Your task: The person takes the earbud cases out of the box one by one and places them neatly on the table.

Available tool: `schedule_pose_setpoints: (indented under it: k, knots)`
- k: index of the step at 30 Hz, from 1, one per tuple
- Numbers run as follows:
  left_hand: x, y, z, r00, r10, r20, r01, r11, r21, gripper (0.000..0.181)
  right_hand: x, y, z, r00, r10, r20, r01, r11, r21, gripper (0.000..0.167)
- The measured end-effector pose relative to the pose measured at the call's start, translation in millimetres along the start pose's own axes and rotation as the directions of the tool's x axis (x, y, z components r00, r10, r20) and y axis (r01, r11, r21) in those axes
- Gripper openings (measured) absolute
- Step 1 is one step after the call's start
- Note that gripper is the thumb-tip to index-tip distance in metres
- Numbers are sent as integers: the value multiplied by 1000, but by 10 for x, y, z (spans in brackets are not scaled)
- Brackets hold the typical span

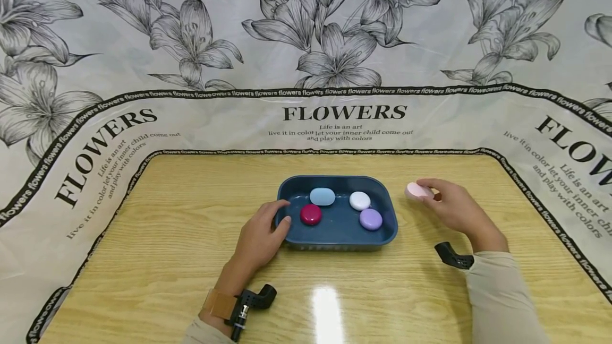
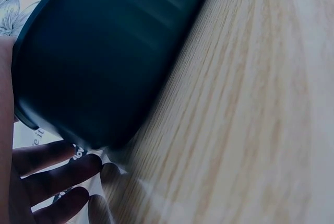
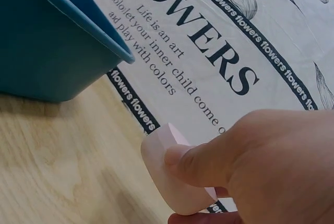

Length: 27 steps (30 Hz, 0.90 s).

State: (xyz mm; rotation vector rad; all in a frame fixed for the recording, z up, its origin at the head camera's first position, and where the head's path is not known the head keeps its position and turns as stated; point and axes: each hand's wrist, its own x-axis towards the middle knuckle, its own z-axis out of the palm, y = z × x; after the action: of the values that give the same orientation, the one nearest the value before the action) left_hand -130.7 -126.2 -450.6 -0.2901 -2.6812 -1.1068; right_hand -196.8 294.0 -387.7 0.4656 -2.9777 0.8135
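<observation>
A dark blue rectangular tub (image 1: pixel 330 235) with rounded corners stands on the wooden table. Inside it lie a light blue oblong piece (image 1: pixel 322 196), a dark red round piece (image 1: pixel 311 215), a white round piece (image 1: pixel 359 200) and a purple round piece (image 1: pixel 371 219), all smooth. My left hand (image 1: pixel 262 233) holds the tub's left end, thumb and index finger at the rim; the left wrist view shows other fingers (image 2: pixel 62 177) low beside the end wall. Right of the tub, my right hand (image 1: pixel 451 203) pinches a pale pink rounded piece (image 3: pixel 175 174) above the table, apart from the tub.
The wooden table (image 1: pixel 191 185) extends around the tub. A white cloth printed with flowers and lettering (image 1: pixel 344 115) borders the table at the back and sides. Black camera mounts (image 1: pixel 454 256) are on both wrists. Light glares off the table near the front.
</observation>
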Motion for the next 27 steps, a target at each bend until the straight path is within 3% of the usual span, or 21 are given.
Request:
schedule_pose_setpoints:
  k: [15, 27]
  knots:
    - [11, -9, 1, 1000, 3, 2, -3, 1000, -2, 36, 61, 13, 113, 999, 7, 44, -4, 997, -77, 41]
    - [4, -12, 10, 1000, 1, 2, -1, 1000, -6, 37, 69, 23, 161, 998, 26, 56, -21, 997, -77, 41]
